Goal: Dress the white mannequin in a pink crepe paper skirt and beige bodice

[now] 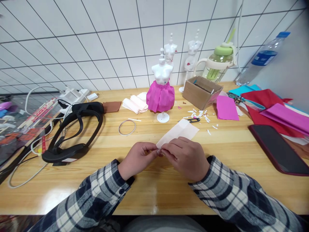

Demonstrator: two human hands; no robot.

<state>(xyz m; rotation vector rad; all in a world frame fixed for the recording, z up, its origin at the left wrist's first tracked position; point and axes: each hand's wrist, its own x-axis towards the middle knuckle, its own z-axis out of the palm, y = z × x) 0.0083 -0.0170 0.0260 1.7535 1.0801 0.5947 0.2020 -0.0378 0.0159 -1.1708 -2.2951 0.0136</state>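
Observation:
A strip of pale pink paper [178, 130] slants up and to the right from my fingers, with a fold or overlap along it. My left hand [141, 158] pinches its near left corner between thumb and forefinger. Close against it, my right hand [184, 158] grips the same edge, and its fingers cover part of the sheet. Beyond the paper stands a small white dress form [162, 72] wearing a bright pink gathered skirt [160, 96]. Black thread snips [193, 120] lie just behind the paper, beside scattered white scraps [201, 114].
Left are a black headset frame [93, 137], a metal ring [127, 128], folded pale cloth [136, 103] and cables. At the back stand a cardboard box [201, 91], two more dress forms, a green-lidded jug [220, 61] and a bottle [263, 59]. A phone [280, 149] lies right, near coloured sheets.

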